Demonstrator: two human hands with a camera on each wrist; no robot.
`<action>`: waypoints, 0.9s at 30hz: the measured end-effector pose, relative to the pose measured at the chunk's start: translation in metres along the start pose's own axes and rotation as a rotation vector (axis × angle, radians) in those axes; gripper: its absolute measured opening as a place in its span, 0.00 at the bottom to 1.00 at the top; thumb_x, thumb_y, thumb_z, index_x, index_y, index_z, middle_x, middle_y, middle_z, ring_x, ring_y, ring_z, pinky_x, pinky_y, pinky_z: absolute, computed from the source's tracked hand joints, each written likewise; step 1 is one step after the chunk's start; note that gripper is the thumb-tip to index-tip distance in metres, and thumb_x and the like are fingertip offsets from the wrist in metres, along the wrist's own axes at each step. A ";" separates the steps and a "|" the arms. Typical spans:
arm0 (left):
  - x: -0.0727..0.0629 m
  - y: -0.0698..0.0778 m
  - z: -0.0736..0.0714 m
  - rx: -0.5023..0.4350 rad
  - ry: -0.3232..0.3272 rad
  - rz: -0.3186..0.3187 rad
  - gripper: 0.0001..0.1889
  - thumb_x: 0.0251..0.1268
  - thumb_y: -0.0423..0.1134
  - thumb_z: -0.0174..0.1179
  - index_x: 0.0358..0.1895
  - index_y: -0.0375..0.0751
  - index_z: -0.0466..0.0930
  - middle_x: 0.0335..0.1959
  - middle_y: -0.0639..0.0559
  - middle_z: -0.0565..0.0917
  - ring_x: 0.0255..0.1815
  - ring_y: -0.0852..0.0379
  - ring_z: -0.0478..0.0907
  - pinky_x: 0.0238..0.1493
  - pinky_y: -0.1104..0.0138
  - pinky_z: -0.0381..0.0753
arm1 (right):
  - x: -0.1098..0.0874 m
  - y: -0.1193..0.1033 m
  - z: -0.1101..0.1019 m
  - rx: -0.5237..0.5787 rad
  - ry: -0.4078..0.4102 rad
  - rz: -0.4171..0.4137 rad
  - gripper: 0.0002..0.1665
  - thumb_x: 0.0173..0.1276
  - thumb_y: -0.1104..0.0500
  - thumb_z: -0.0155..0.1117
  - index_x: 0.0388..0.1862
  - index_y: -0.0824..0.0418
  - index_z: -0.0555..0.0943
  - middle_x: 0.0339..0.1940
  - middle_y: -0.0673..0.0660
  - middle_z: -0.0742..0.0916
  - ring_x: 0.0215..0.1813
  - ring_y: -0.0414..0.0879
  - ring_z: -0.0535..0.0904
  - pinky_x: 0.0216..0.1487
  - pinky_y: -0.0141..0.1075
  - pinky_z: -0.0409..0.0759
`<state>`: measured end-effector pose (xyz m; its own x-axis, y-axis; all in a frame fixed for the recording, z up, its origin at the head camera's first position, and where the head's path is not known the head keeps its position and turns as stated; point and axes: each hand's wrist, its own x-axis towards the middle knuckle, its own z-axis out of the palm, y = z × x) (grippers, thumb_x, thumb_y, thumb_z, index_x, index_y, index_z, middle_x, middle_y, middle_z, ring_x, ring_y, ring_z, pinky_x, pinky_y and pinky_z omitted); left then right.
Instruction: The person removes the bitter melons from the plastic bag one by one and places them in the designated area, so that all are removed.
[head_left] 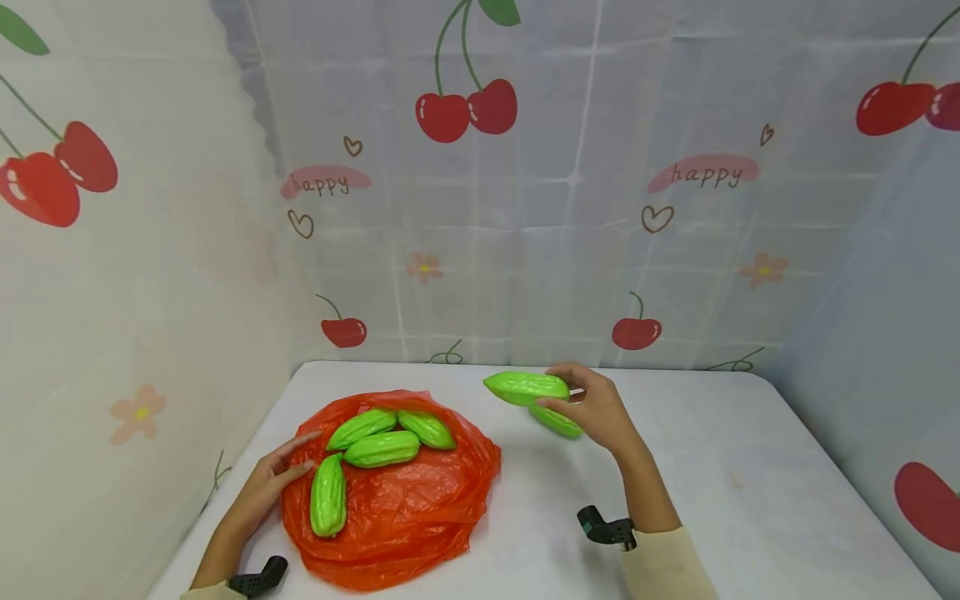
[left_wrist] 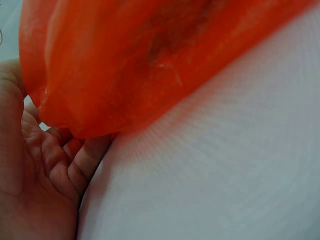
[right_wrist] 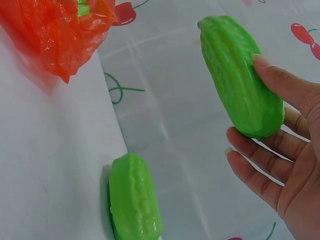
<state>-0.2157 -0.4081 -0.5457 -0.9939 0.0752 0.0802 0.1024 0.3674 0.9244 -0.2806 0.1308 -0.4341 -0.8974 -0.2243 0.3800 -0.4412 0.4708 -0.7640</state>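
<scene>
A green bitter melon (head_left: pixel 525 387) is held up by my right hand (head_left: pixel 592 408), the thumb on one side and the fingers on the other. Behind and just below it, a second bitter melon (right_wrist: pixel 134 197) lies on the white table. My left hand (head_left: pixel 266 483) holds the left edge of a red plastic bag (head_left: pixel 412 508); its rim passes between thumb and fingers in the left wrist view. Several bitter melons (head_left: pixel 382 448) sit in the bag, three grouped toward the back and one melon (head_left: pixel 327 496) upright-looking along the left side, close to my left fingertips.
The white table (head_left: pixel 720 475) reaches back to a hanging curtain (head_left: pixel 510 225) printed with cherries. Side curtains (head_left: pixel 150 317) flank it at left and right. A black wrist camera (head_left: pixel 606 529) is on my right wrist, another camera (head_left: pixel 258 577) on my left.
</scene>
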 end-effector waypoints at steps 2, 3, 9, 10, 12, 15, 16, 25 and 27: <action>0.000 0.000 0.000 0.009 0.004 -0.007 0.27 0.75 0.43 0.59 0.74 0.42 0.69 0.77 0.38 0.63 0.67 0.81 0.55 0.58 0.86 0.59 | -0.001 0.002 -0.003 -0.004 0.008 0.016 0.29 0.58 0.49 0.80 0.57 0.57 0.83 0.51 0.55 0.89 0.51 0.50 0.85 0.49 0.40 0.85; 0.000 0.000 0.000 0.011 0.005 -0.012 0.27 0.75 0.43 0.59 0.74 0.42 0.69 0.77 0.38 0.63 0.67 0.80 0.54 0.63 0.82 0.59 | -0.001 0.003 -0.005 -0.006 0.011 0.021 0.29 0.59 0.49 0.80 0.57 0.57 0.83 0.51 0.56 0.89 0.51 0.50 0.85 0.49 0.39 0.85; 0.000 -0.001 -0.001 0.019 0.006 -0.017 0.27 0.75 0.43 0.59 0.74 0.42 0.69 0.77 0.37 0.64 0.71 0.75 0.54 0.70 0.74 0.57 | -0.001 0.007 -0.014 -0.009 0.026 0.043 0.30 0.61 0.48 0.78 0.59 0.58 0.83 0.52 0.56 0.88 0.52 0.50 0.84 0.49 0.38 0.84; 0.000 0.000 -0.001 0.019 0.006 -0.018 0.27 0.75 0.43 0.59 0.74 0.42 0.69 0.77 0.38 0.64 0.73 0.73 0.54 0.71 0.73 0.57 | -0.001 0.008 -0.015 -0.008 0.031 0.044 0.30 0.61 0.48 0.78 0.59 0.58 0.83 0.52 0.56 0.88 0.52 0.50 0.84 0.49 0.39 0.84; 0.000 0.001 -0.001 0.009 0.005 -0.016 0.27 0.75 0.42 0.59 0.74 0.41 0.69 0.77 0.37 0.64 0.75 0.68 0.52 0.78 0.60 0.53 | -0.001 0.010 -0.018 -0.012 0.041 0.042 0.29 0.62 0.48 0.78 0.59 0.58 0.83 0.52 0.56 0.88 0.52 0.50 0.84 0.49 0.39 0.84; 0.001 0.001 0.000 -0.002 0.003 -0.018 0.27 0.75 0.42 0.59 0.74 0.40 0.68 0.77 0.36 0.63 0.75 0.68 0.52 0.74 0.35 0.44 | -0.002 0.015 -0.022 -0.025 0.059 0.048 0.28 0.62 0.48 0.77 0.59 0.58 0.83 0.51 0.55 0.88 0.53 0.50 0.83 0.50 0.39 0.83; 0.001 0.001 0.000 -0.006 0.005 -0.016 0.27 0.75 0.41 0.59 0.74 0.40 0.69 0.77 0.36 0.63 0.73 0.72 0.53 0.74 0.34 0.44 | -0.002 0.017 -0.023 -0.027 0.063 0.054 0.29 0.62 0.48 0.77 0.59 0.58 0.83 0.51 0.55 0.88 0.53 0.49 0.83 0.50 0.40 0.83; -0.001 0.002 0.000 0.028 0.009 -0.026 0.27 0.76 0.42 0.58 0.74 0.42 0.69 0.77 0.38 0.64 0.74 0.69 0.53 0.77 0.45 0.50 | -0.004 0.033 -0.028 -0.030 0.086 0.080 0.30 0.64 0.48 0.76 0.61 0.59 0.82 0.51 0.56 0.88 0.52 0.50 0.82 0.53 0.47 0.81; -0.001 0.003 -0.001 0.032 0.006 -0.029 0.27 0.76 0.43 0.58 0.74 0.42 0.68 0.77 0.39 0.64 0.74 0.71 0.53 0.77 0.47 0.50 | -0.005 0.037 -0.029 -0.019 0.089 0.088 0.30 0.64 0.48 0.76 0.61 0.60 0.82 0.52 0.57 0.88 0.52 0.51 0.82 0.54 0.49 0.80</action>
<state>-0.2147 -0.4079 -0.5431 -0.9967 0.0590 0.0558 0.0747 0.3989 0.9140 -0.2923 0.1740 -0.4488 -0.9280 -0.1053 0.3573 -0.3597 0.5021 -0.7864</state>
